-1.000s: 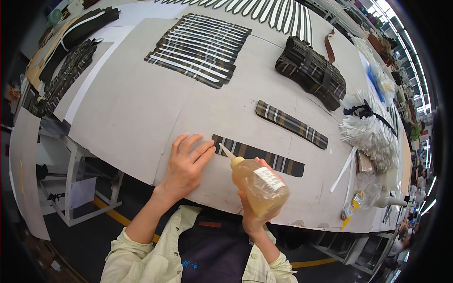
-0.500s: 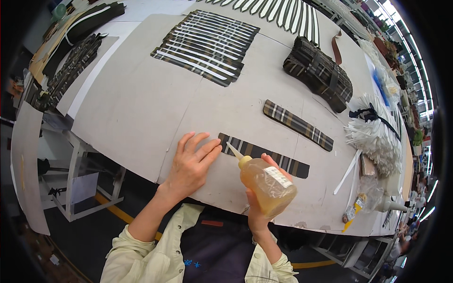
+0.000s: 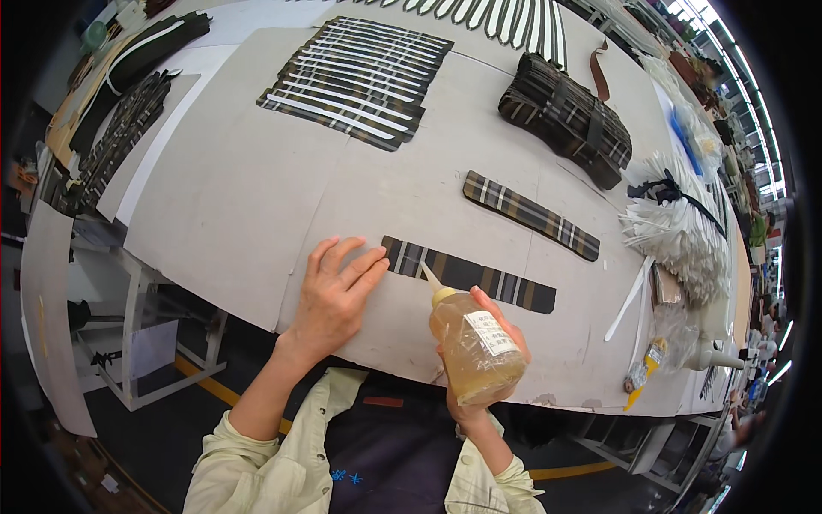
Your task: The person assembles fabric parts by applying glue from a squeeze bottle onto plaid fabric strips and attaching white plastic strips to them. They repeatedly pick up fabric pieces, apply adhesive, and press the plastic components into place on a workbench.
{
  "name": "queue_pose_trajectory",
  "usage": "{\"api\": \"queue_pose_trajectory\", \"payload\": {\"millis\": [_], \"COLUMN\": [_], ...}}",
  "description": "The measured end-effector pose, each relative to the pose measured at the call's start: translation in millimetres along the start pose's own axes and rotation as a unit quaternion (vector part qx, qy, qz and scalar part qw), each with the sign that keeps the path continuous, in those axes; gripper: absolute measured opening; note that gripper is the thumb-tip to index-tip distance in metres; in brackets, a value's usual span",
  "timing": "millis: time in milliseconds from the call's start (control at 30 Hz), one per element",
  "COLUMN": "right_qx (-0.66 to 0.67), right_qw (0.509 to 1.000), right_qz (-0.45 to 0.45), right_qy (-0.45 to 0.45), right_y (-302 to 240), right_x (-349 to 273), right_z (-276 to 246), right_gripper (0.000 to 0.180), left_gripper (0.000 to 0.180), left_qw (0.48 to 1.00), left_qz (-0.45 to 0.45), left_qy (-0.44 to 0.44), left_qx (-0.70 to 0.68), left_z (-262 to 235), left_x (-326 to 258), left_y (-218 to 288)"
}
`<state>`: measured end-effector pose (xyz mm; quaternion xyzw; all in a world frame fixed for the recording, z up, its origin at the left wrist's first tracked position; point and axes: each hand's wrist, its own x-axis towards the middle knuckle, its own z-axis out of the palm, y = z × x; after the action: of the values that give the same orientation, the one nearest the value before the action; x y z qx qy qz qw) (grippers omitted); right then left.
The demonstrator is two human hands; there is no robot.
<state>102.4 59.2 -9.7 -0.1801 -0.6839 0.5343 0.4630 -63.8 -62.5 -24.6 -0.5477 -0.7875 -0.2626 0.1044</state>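
Observation:
My right hand [image 3: 488, 360] grips a squeeze bottle of amber glue [image 3: 473, 341], tilted so its thin nozzle touches the near plaid fabric strip [image 3: 475, 274] close to its left end. My left hand [image 3: 336, 293] lies flat on the grey cardboard sheet [image 3: 248, 188], fingers spread, fingertips at the strip's left end. A second plaid strip [image 3: 531, 214] lies farther away on the sheet.
A sheet of plaid fabric with several white strips [image 3: 360, 77] lies at the back. A stack of plaid pieces [image 3: 565, 116] sits at the back right. A bundle of white strips [image 3: 676, 223] and a small yellow-tipped tube [image 3: 638, 377] lie right. The table edge runs just before my body.
The bottle nozzle has stayed near the strip's left end, shifting slightly along it. My left hand holds its place by the strip.

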Motion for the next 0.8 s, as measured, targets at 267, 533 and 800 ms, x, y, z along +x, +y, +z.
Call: {"api": "queue_pose_trajectory", "payload": {"millis": [267, 533, 800], "right_qx": [-0.035, -0.085, -0.143], "right_qw": [0.996, 0.99, 0.976], "right_qz": [-0.049, -0.101, -0.119], "right_qy": [0.06, 0.053, 0.115], "right_y": [-1, 6, 10], "right_x": [-3, -10, -11], "right_z": [-20, -63, -96], "right_gripper": [0.066, 0.059, 0.062], "left_gripper": [0.036, 0.038, 0.034], "left_qw": [1.0, 1.0, 1.0], "left_qz": [0.001, 0.0, 0.003], "left_qy": [-0.002, -0.008, -0.014], "left_qx": [0.008, 0.008, 0.015], "left_z": [-1, 0, 1], "left_x": [4, 4, 7], "left_y": [3, 6, 11]}}
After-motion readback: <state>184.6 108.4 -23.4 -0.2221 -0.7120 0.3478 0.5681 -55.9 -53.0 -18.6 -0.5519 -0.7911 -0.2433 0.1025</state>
